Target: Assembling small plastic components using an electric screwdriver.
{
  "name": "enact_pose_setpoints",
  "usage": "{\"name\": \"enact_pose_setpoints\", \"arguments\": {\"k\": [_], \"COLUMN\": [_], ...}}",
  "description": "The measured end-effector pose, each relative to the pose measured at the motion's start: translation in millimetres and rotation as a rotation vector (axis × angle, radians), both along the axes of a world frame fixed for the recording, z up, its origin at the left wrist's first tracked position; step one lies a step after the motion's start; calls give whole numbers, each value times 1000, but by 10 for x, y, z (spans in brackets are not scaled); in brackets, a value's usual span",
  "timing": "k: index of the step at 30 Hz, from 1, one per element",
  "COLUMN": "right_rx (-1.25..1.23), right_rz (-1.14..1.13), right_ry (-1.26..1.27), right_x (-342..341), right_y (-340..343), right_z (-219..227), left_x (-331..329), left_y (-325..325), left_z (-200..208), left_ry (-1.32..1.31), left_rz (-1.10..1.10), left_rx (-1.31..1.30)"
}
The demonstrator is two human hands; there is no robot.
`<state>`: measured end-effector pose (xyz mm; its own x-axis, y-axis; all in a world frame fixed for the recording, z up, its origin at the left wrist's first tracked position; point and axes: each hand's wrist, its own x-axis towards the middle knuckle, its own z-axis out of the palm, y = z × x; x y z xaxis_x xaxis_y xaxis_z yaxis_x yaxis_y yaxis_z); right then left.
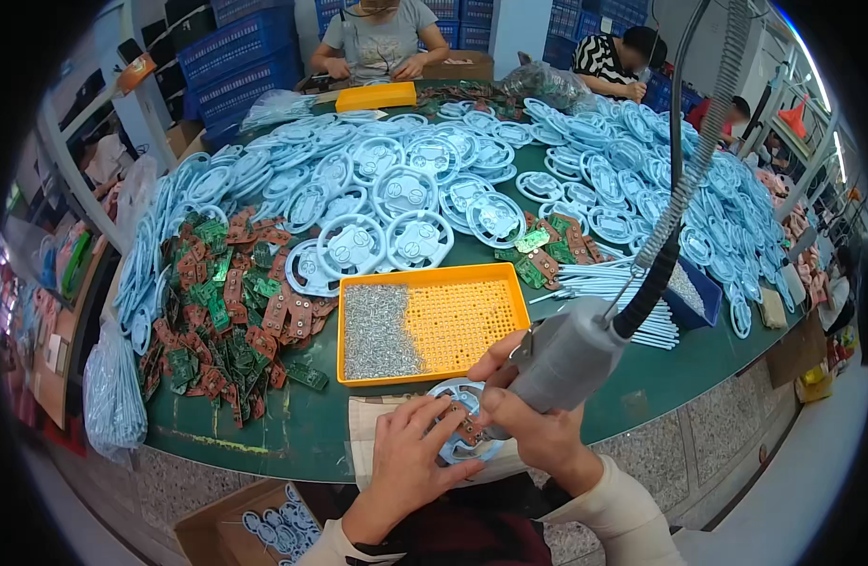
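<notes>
A light-blue toy steering wheel lies at the table's front edge, with a brown circuit board in its middle. My left hand holds the wheel from the left, its fingers reaching over the rim to the board. In my right hand is a grey electric screwdriver, tilted down toward the board. My right hand hides its tip. Just beyond, a yellow tray has small silver screws heaped in its left part; its right part shows a perforated bottom.
Brown and green circuit boards are piled on the left. Light-blue wheels cover the far table. White rods and a blue bin lie right. The screwdriver hangs from a coiled spring. Other people sit beyond.
</notes>
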<state>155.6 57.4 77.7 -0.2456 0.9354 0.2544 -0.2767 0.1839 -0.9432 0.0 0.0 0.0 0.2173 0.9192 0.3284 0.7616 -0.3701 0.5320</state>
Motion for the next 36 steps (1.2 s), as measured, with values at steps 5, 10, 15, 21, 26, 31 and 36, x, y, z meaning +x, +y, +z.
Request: {"name": "enact_pose_setpoints", "arguments": {"k": [5,10,15,21,26,31,36], "right_rx": [95,53,65,68,61,43,51], "right_rz": [13,-2,-11,-15,-23,-15,16], "right_ry": [-45,-12,-21,-2,-2,14,-5], "right_x": [-7,-14,-5,4,22,-5,-14], "right_y": [13,-9,-5,-7,-7,-21,-16], "right_z": [-22,11,-8,-21,-38,-28,-38], "left_x": [13,10,12,9,7,4,7], "left_y": [4,1,-2,-1,1,3,3], "left_z": [39,29,34,30,28,26,38], "left_ry": [-14,-16,0,8,5,16,18], "left_rz": [-2,-3,2,0,-6,-7,-1], "left_rx": [-6,-8,-4,7,0,-2,-14]}}
